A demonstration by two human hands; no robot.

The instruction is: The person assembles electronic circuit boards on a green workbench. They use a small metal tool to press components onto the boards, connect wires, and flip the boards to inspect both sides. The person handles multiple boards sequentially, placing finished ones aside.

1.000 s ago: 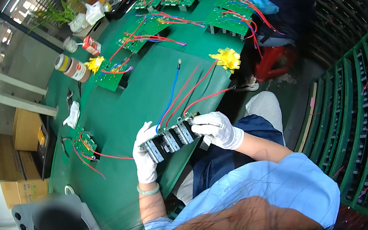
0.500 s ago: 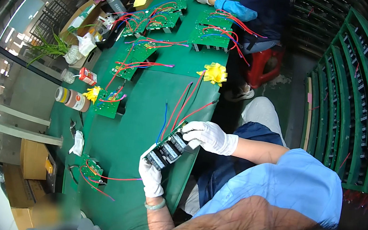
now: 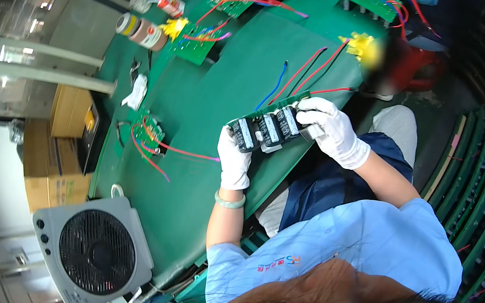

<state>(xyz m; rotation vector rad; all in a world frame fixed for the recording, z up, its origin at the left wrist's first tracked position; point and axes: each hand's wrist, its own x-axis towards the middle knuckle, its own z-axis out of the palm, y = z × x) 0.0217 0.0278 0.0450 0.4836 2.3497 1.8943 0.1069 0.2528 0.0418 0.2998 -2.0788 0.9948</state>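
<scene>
Wired circuit board point(image 3: 268, 129) in my two-handed grip, just off centre toward one o'clock
My left hand point(image 3: 234, 161) closes on its eight o'clock end, my right hand point(image 3: 334, 135) on its two o'clock end; I judge it stiff, weighted by the black block components point(image 3: 246, 137), fragile at the red leads point(image 3: 296, 76), best held by its edges

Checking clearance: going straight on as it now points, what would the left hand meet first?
The left hand would likely first meet the circuit board it holds, though depth beyond that is unclear.
</scene>
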